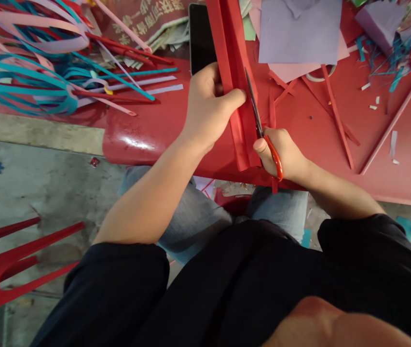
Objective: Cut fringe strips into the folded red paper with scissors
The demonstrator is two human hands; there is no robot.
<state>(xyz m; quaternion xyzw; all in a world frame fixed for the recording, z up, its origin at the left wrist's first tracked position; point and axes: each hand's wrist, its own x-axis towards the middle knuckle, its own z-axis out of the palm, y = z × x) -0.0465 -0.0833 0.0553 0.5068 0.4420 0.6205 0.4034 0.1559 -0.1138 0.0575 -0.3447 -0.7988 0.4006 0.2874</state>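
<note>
My left hand [209, 108] grips a long folded red paper sheet [232, 58] that runs from the table's near edge up to the top of the view. The thumb presses on its top face. My right hand [287, 156] holds orange-handled scissors [263, 132], fingers through the loops. The blades point away from me along the right edge of the red paper, their tips near the thumb of my left hand. Both hands rest at the front edge of a red table [143, 130].
A black phone [201, 38] lies behind my left hand. Teal, pink and red paper strips [46, 72] pile up at the left. Lilac sheets [299, 31] and cut red strips [337, 120] lie to the right. Red strips [10, 265] lie on the concrete floor.
</note>
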